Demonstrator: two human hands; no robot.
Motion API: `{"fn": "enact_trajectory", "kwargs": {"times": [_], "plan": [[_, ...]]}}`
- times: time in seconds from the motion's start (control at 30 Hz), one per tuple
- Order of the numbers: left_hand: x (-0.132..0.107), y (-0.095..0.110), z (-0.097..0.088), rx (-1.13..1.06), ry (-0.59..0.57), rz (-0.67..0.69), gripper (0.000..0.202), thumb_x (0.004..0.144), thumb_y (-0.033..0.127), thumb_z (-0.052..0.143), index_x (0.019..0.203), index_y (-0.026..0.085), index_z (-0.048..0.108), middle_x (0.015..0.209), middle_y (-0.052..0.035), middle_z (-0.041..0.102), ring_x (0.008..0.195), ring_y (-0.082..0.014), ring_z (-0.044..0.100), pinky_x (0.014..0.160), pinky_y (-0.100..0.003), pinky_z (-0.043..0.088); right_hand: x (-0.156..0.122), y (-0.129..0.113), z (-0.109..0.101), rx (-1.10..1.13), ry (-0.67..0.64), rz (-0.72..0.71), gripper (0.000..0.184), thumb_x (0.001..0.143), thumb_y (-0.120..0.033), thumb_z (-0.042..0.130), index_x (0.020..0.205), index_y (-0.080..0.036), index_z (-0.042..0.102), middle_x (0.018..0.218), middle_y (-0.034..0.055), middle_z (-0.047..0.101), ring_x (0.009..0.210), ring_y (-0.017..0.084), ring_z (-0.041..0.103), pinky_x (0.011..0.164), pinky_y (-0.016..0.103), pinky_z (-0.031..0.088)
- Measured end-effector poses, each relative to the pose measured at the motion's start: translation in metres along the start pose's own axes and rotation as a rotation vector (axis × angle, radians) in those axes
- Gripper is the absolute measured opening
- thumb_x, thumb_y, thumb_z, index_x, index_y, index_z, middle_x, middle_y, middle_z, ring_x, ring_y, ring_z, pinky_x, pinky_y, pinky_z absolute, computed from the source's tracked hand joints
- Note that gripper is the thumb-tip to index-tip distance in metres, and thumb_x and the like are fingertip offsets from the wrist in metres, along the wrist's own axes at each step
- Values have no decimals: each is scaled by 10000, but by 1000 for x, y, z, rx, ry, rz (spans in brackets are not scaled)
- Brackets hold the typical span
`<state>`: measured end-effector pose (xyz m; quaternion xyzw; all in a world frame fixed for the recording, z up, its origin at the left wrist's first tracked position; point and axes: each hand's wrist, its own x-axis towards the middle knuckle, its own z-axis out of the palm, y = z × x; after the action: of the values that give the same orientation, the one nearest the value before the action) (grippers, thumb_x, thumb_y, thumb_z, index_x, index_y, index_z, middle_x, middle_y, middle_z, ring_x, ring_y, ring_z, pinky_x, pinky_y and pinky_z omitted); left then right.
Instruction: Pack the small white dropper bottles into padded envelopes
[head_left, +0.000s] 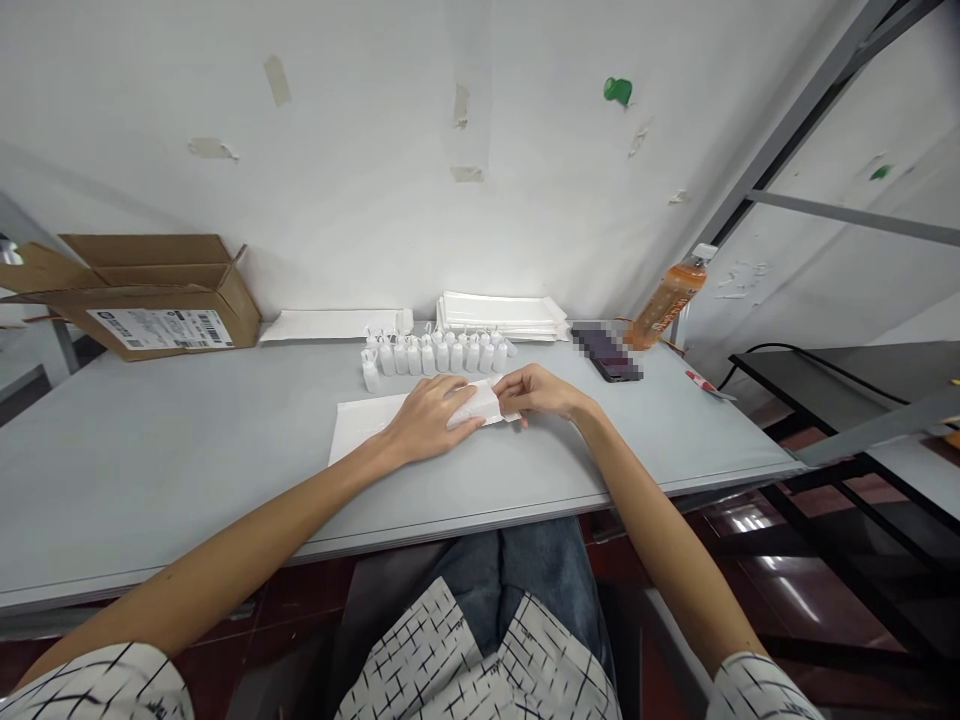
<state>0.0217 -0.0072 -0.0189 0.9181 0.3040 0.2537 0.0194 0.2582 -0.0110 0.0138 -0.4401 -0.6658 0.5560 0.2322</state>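
Head view: one open cardboard box stands well left of the small white squeeze bottles; one flat white envelope lies behind their left end. Just in front of the bottles, one white mailer is held by the left hand; its handling looks midway, what remains unclear. The bottles' front shows about ten, others partly hidden. Behind them sits a stack of white envelopes, too tight to count. Right-front of them, the right hand curls at the mailer's end, whether gripping I cannot tell. Right of them: one phone, one orange drink bottle.
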Motion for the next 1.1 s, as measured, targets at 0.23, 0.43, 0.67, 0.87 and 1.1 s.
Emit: {"fn": "enact_trajectory", "kwargs": {"times": [0.23,0.43,0.67,0.87,1.1], "plan": [[0,-2,-1,10,13,15,426,935,440,534,1191,118,644,1236,-159,632,1138,-300,593,948,-460,486,-3,-5,-1,-2,-39,33,420,739,-311,724,1109,-114,703,917,97,731,468,102,626,348,185,219],[0,-3,-1,22,16,22,459,911,475,571,1183,115,652,1229,-157,637,1130,-302,594,943,-451,484,0,-1,1,79,-240,28,432,763,-334,716,1137,-120,696,816,54,708,480,113,643,353,182,270],[1,-2,-2,30,3,15,443,923,478,550,1188,138,650,1232,-156,634,1123,-303,594,937,-464,481,-2,1,-5,33,-8,81,440,674,-281,788,1077,-114,725,881,83,737,354,46,502,326,194,208],[0,-4,-1,41,-22,19,466,919,483,549,1201,125,645,1239,-159,632,1130,-306,588,937,-456,480,0,2,-1,72,-210,56,430,740,-315,735,1123,-121,705,779,43,712,401,83,579,344,179,263],[1,-5,-3,26,-45,-10,492,918,526,530,1205,145,649,1261,-150,623,1147,-307,587,956,-463,475,-4,5,-12,65,-53,63,430,729,-304,753,1123,-141,700,1006,107,744,354,46,517,323,192,264]]}}
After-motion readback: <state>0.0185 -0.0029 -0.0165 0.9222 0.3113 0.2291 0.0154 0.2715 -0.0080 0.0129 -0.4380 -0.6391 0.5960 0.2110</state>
